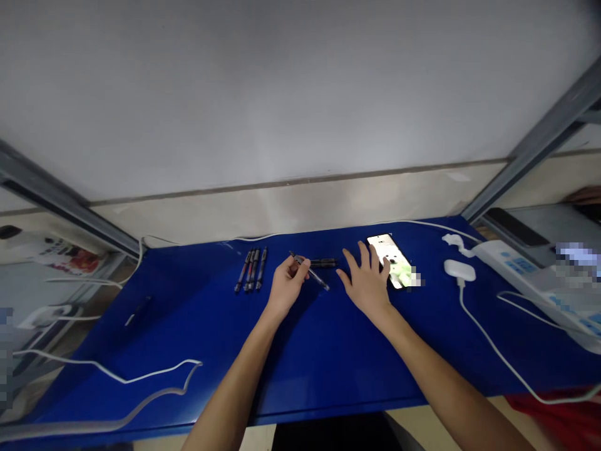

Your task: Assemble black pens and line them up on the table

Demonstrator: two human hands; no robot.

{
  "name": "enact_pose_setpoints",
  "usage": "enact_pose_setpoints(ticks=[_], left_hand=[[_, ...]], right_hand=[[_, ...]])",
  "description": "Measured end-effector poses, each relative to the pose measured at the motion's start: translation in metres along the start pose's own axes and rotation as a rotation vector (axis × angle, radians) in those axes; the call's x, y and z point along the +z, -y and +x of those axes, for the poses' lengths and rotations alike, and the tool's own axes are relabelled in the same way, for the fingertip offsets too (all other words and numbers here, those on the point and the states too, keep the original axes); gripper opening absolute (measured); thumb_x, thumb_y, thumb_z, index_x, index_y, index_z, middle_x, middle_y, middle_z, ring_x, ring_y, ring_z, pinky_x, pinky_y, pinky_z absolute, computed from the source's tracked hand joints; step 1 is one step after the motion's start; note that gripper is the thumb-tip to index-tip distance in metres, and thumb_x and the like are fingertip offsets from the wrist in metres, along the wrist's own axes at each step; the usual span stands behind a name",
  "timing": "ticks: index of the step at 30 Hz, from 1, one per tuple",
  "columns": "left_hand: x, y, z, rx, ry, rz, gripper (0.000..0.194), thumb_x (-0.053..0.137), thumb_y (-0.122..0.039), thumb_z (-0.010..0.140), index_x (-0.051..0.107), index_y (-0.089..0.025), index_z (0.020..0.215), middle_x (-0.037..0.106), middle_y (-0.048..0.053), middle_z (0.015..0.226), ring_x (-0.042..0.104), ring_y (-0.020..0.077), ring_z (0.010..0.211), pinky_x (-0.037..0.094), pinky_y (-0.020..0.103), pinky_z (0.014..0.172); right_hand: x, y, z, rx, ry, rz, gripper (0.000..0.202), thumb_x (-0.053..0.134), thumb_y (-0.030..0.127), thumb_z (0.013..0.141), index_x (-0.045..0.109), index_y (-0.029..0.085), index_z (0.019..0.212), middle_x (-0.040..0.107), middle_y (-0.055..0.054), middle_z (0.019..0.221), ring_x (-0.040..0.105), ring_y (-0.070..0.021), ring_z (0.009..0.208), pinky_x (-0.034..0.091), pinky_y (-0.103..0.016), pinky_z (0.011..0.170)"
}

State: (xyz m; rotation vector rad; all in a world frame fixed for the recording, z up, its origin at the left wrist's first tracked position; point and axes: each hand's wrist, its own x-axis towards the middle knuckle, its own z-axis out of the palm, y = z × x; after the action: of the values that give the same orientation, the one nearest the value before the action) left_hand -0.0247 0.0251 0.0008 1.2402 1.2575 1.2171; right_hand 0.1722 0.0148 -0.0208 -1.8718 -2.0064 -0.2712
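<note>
While the lit, black-edged rectangular phone [389, 257] lies on the blue tabletop [300, 363], the left hand [287, 285], left of it, is curled closed around a slim clear-barrelled pen [313, 274]; the right hand [367, 280], fingers spread open, grips nothing, beside the phone's left edge.

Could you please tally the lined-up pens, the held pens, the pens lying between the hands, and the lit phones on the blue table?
Lined-up pens: 4
Held pen: 1
Pens lying between hands: 2
Lit phone: 1
Total: 8
</note>
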Motion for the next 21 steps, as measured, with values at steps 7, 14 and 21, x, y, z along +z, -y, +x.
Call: enact_pose_setpoints(ticks=[7,14,21], left_hand=[[0.0,-0.01,-0.001,-0.069,0.012,-0.187,0.042,0.061,-0.056,0.083,0.065,-0.014,0.084,0.061,0.002,0.061,0.051,0.0095,0.052,0.032,0.02,0.046],[0.0,-0.009,0.0,-0.051,0.015,-0.351,0.039,0.066,-0.049,0.082,0.066,-0.012,0.07,0.069,0.01,0.084,0.055,0.01,0.06,0.037,0.022,0.05],[0.005,-0.009,-0.005,-0.084,0.132,-0.251,0.037,0.071,-0.048,0.079,0.074,-0.014,0.091,0.066,0.004,0.073,0.052,0.0092,0.059,0.037,0.022,0.054]], right_hand=[[-0.003,0.002,0.004,-0.072,0.052,0.245,0.041,0.047,0.037,0.097,0.056,0.019,0.132,0.052,-0.017,0.136,0.034,-0.0358,0.136,0.026,-0.059,0.107],[-0.025,0.009,0.013,-0.001,0.401,1.182,0.038,0.054,0.041,0.092,0.058,0.023,0.125,0.068,-0.008,0.101,0.063,-0.0184,0.085,0.05,-0.032,0.07],[-0.027,0.012,0.014,0.246,0.328,1.621,0.032,0.055,0.044,0.092,0.061,0.018,0.11,0.064,-0.003,0.075,0.058,-0.0147,0.067,0.044,-0.03,0.062]])
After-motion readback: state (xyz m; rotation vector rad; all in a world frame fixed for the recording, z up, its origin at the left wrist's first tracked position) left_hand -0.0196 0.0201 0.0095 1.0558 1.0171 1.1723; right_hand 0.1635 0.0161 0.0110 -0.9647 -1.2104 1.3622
